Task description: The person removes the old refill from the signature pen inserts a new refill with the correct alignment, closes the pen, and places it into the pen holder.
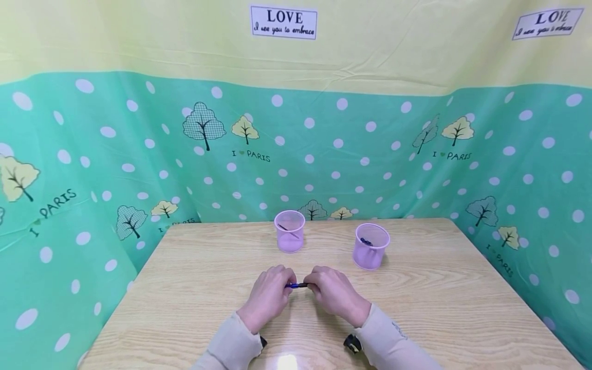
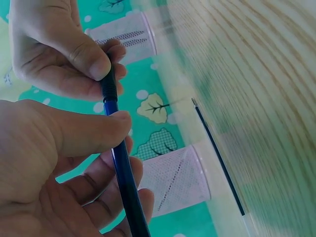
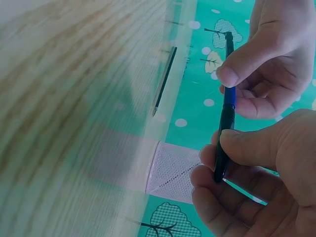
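Observation:
Both hands hold one pen (image 1: 297, 285) low over the table, between them. My left hand (image 1: 272, 289) grips the dark blue barrel, its thumb lying along it in the left wrist view. The thumb and fingers of my right hand (image 1: 330, 289) pinch the black grip end. In the left wrist view the blue and black parts meet between the hands. A thin dark pen refill (image 2: 217, 158) with a metal tip appears to lie on the table, seen in both wrist views; I cannot make it out in the head view.
Beyond the hands stand two lilac mesh cups on the wooden table (image 1: 208, 288). The left cup (image 1: 290, 241) holds a thin dark stick; small dark pieces lie in the right cup (image 1: 367, 257). A patterned curtain (image 1: 324, 139) hangs at the back and sides.

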Tool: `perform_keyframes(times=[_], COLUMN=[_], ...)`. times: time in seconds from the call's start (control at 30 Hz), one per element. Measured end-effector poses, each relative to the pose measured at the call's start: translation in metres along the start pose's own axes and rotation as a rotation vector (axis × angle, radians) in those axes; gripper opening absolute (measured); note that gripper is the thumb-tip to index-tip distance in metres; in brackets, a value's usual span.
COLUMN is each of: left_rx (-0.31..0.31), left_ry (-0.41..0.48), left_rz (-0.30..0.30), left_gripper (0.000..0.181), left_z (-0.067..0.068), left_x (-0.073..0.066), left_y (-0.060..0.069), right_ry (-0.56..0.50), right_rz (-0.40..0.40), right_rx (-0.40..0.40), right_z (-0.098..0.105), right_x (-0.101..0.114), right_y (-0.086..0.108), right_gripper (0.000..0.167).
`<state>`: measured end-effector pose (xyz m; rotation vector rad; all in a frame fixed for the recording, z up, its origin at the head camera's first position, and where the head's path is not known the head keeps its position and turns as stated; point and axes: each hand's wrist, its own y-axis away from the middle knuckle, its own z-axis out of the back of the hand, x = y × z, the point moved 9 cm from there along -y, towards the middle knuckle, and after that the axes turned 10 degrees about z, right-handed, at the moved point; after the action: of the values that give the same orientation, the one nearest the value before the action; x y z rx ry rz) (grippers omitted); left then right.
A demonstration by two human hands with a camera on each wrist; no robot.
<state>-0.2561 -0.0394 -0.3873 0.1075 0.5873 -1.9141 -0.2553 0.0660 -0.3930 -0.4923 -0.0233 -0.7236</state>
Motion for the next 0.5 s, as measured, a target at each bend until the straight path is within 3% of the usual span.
perform_keyframes(times=[0.23,0.5], left_rx=[-0.006,-0.015], left_ry=[0.019,0.016], left_rz=[-0.003,-0.002], left_gripper=[0.020,0.007], left_z=[-0.0002,-0.0008], left_x=[-0.0001,-0.0006], left_y=[0.0008,0.0016], right_ry=[0.004,0.006], right_rz=[0.003,0.005], right_rx=[-0.002,-0.009], right_z=[0.0004,0.0016], right_x=[0.0001,0.0006], right_y=[-0.0003,0.0000], right_gripper=[0.012,0.012])
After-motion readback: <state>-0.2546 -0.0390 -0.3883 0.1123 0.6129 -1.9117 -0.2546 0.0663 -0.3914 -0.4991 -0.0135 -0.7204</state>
